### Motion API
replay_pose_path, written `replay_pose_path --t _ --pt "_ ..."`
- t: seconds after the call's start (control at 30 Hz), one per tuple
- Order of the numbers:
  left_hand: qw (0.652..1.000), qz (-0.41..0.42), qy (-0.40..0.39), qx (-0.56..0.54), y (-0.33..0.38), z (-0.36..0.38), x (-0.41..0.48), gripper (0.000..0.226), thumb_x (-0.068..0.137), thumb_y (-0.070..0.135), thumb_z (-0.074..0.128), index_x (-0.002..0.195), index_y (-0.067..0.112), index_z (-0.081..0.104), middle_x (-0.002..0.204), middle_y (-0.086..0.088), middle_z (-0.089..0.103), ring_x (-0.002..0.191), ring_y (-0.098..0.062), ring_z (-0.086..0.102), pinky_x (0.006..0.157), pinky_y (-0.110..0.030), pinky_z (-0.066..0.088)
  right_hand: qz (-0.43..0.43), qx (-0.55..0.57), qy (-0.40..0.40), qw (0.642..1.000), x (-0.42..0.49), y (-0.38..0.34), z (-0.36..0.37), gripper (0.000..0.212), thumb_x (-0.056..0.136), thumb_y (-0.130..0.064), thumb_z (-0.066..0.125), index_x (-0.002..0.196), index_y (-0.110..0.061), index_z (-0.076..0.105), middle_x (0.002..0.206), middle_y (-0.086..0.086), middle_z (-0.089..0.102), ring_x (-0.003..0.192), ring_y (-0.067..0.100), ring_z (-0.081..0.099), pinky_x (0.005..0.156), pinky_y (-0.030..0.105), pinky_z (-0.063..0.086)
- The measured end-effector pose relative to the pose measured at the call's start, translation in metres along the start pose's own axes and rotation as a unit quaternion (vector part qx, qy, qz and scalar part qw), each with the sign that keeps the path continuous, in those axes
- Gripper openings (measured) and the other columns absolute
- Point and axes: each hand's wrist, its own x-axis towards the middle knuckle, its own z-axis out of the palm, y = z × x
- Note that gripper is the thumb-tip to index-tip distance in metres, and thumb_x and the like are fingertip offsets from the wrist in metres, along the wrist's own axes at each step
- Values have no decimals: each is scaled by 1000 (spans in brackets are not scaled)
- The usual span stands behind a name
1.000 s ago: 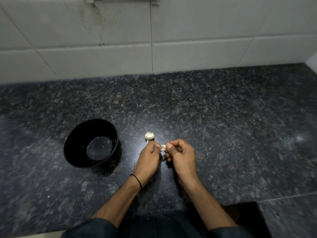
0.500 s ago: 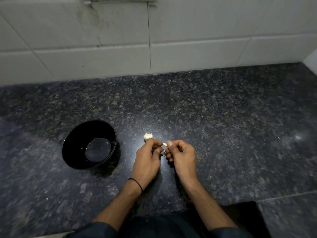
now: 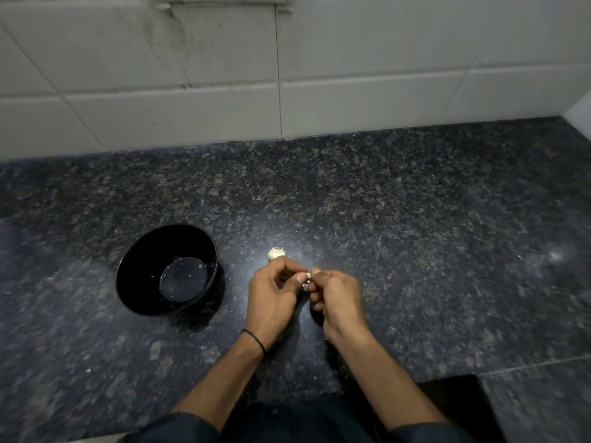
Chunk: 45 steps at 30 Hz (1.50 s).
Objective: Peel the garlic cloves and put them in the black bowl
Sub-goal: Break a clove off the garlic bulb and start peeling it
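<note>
A small pale garlic clove (image 3: 308, 276) is pinched between the fingertips of my left hand (image 3: 271, 295) and my right hand (image 3: 335, 298), just above the dark granite counter. Most of the clove is hidden by my fingers. A whitish garlic bulb (image 3: 275, 252) lies on the counter right behind my left hand. The black bowl (image 3: 134, 266) stands to the left of my hands, with only a few tiny pale specks inside.
The speckled granite counter (image 3: 415, 235) stretches wide to the right and behind. A white tiled wall (image 3: 287, 75) closes the back. The counter's front edge and a dark gap (image 3: 454, 407) lie near my body.
Both hands have stayed together on the clove, fingers shifting slightly. The left thumb now covers more of it. The bowl and bulb have not moved.
</note>
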Motion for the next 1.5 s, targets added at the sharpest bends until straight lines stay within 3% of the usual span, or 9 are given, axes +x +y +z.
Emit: replay_pose_path --t 0.1,0.23,0.37,0.5,0.7,0.9,1.13,1.37,1.5 --pt "999 27 -3 27 -2 0 -3 23 88 0 67 79 21 70 74 5 73 74 -17 71 74 -42 59 128 136 -32 982 1 -4 3 26 94 -5 50 69 -9 55 50 0 44 38 7 32 35 19 20" --pt "997 52 -14 63 -1 2 -5 24 90 2 65 78 23 68 73 6 72 71 -12 69 68 -34 57 151 219 -37 963 0 -5 6 26 94 -2 46 70 -10 52 49 -1 42 35 6 31 33 17 18" --pt "994 -42 -33 -101 2 3 -3 10 91 -6 63 86 3 65 70 -3 69 67 -17 62 69 -39 51 -68 -48 19 996 4 11 -2 31 94 -34 57 66 -21 57 53 -7 53 47 9 44 46 30 37" --pt "959 -144 -66 -234 2 4 -7 9 96 -3 58 93 4 64 70 -8 65 64 -17 56 73 -40 44 -283 -233 78 927 -1 10 -10 31 98 -26 60 69 -22 50 59 -7 54 55 2 48 53 16 37" --pt "972 -86 -46 -214 2 3 -6 7 94 -4 61 100 -8 64 82 -15 69 72 -17 61 67 -23 53 -335 -344 102 871 2 8 -3 27 100 -28 43 74 -22 38 72 -7 45 72 19 45 65 31 26" --pt "966 -102 -59 -230 -3 5 -4 14 93 -4 63 105 -2 71 93 -18 74 79 -18 66 77 -31 54 -250 -298 75 918 3 7 -2 26 106 -26 43 86 -15 56 76 -1 60 69 20 56 64 33 34" --pt "966 -118 -16 -229 -3 4 -2 13 89 -2 69 98 3 76 92 -20 75 80 -26 66 92 -65 50 -228 -204 30 952 2 10 -11 13 102 -20 53 91 -25 58 80 -8 66 70 -2 61 65 23 48" --pt "982 -84 23 -168 -3 1 2 12 86 -1 74 95 6 76 91 -13 77 92 -34 73 88 -45 58 -271 -209 -5 940 -9 2 -12 8 97 -22 65 90 -24 64 86 -8 71 80 2 66 68 12 48" --pt "985 -78 16 -152 -4 -1 2 14 85 3 77 96 11 76 93 -11 77 92 -33 74 88 -46 58 -321 -253 5 912 -12 -3 -13 10 96 -14 64 90 -20 69 85 -10 70 81 0 64 70 6 42"
